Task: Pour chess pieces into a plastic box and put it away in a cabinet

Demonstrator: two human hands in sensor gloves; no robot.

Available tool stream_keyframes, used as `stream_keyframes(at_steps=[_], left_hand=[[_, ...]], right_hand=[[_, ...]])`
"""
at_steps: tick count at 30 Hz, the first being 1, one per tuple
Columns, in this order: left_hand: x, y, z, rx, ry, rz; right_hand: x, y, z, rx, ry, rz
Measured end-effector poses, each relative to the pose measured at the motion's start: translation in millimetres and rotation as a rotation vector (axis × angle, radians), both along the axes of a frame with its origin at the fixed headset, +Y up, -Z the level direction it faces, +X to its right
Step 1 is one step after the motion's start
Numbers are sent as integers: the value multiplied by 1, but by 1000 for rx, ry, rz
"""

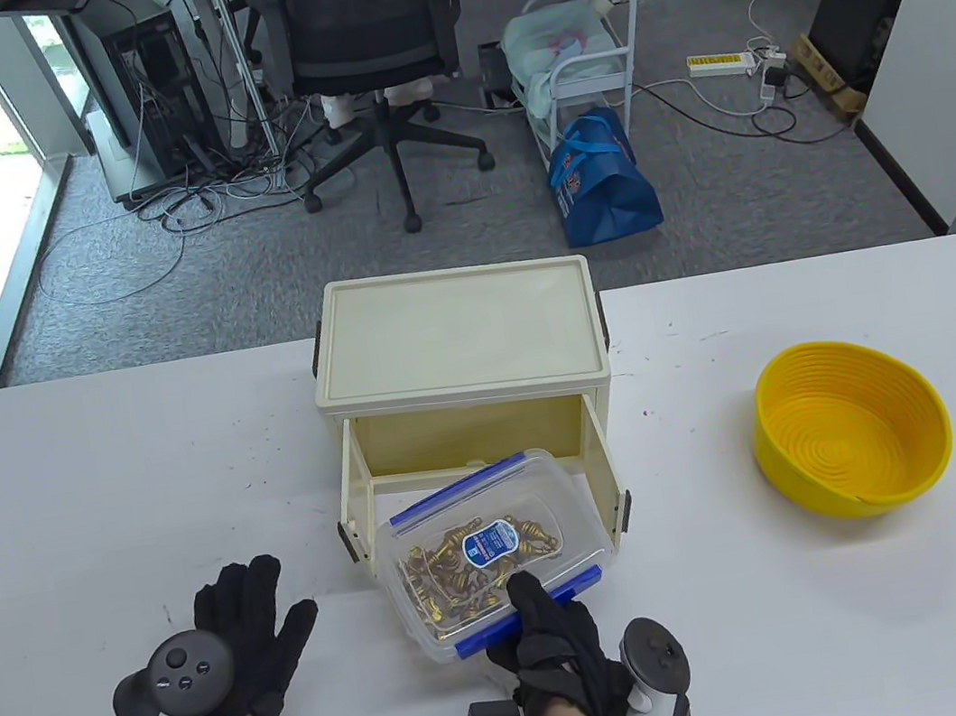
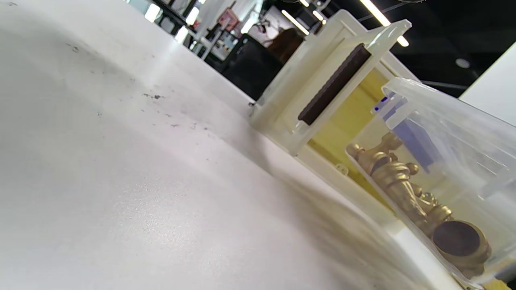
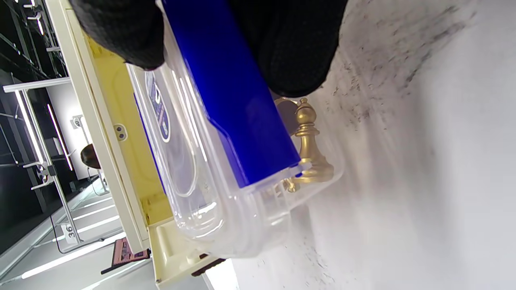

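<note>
A clear plastic box (image 1: 496,547) with blue lid clips holds several gold chess pieces (image 1: 467,566). It lies half inside the open front of the cream cabinet (image 1: 459,352), resting on the cabinet's floor and the table. My right hand (image 1: 542,631) grips the box's near edge at the blue clip (image 3: 234,112), thumb on the lid. The box and pieces also show in the left wrist view (image 2: 423,189). My left hand (image 1: 235,655) rests flat and empty on the table, left of the box.
A yellow bowl (image 1: 851,428) stands on the table at the right. The cabinet's doors (image 1: 353,498) stand open at both sides of the box. Beyond the table are an office chair (image 1: 375,45) and a blue bag (image 1: 599,177) on the floor.
</note>
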State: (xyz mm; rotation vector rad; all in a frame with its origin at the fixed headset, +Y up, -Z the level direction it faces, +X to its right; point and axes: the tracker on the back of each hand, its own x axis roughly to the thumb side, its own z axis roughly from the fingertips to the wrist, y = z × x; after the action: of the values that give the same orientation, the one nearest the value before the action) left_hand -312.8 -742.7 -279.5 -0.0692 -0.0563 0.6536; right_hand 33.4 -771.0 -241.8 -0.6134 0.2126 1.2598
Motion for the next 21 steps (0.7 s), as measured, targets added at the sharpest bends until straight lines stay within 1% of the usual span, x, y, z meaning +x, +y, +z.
stream_keyframes(at_steps=[3,6,11,21], left_hand=[[0,0,0,-8,0,11],[0,-1,0,-11,1,21],[0,-1,-1,-17,-3,33],[-1,0,-1,-15,5,49]], right_hand=[[-7,-1,-6,0,-33,-5],[-15,-2,-14,-2,-79,-46],[-25,0,-26,3,-105,-31],[-34,-6,-50,-15,-164,-40]])
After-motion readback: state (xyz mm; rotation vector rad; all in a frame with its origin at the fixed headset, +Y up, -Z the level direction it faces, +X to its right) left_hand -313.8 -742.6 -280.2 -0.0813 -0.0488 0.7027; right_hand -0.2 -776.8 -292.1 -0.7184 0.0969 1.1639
